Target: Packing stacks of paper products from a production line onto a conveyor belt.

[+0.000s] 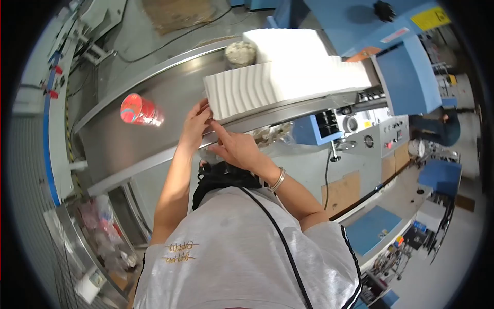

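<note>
A long row of thin white sheets [242, 91], standing packed together with wavy edges, lies along the metal trough [175, 85]. At its left end my left hand [195, 127] touches the end face near the lower corner, its fingers stretched out. My right hand [237, 148] is just to the right, below the trough's near edge. Its index finger reaches toward that same corner and its thumb stands apart; nothing shows in it. Behind the row is a pale, lumpy round object [240, 54], whose kind I cannot make out, beside another white block [288, 45].
A red-and-clear cylindrical container [138, 109] is on the trough left of my hands. Blue machine housings [411, 77] stand at the far right end. Below the trough's right part is a control panel [393, 136]. Bagged plastic scraps [100, 219] lie at lower left.
</note>
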### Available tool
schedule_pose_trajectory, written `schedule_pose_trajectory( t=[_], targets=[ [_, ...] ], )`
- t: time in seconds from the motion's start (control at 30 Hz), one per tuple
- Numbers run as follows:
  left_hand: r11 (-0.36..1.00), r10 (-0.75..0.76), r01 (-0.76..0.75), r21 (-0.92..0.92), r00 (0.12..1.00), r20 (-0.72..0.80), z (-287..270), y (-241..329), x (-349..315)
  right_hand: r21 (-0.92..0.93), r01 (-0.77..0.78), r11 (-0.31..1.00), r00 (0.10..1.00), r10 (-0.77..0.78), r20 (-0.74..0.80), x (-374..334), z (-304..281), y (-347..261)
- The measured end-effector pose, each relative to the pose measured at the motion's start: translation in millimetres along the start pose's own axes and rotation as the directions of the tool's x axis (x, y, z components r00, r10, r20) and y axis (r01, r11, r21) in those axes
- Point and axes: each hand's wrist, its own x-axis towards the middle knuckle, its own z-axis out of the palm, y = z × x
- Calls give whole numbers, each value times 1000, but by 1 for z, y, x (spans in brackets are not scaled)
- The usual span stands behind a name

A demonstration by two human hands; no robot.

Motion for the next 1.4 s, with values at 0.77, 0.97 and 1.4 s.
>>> schedule_pose_trajectory(
  t=[0.77, 0.97, 1.4],
  targets=[
    [961, 133, -104, 256, 986, -102, 43, -13, -14, 190, -347, 918, 550, 364, -751, -48, -131, 167],
    [945, 183, -119, 306, 965, -188, 47, -15, -18, 30, -386, 922, 574, 265, -775, -47, -130, 169],
    [930, 225, -133, 343, 943, -245, 41, -16, -14, -227, -444, 867, 592, 94, -801, -44, -125, 173]
  ],
)
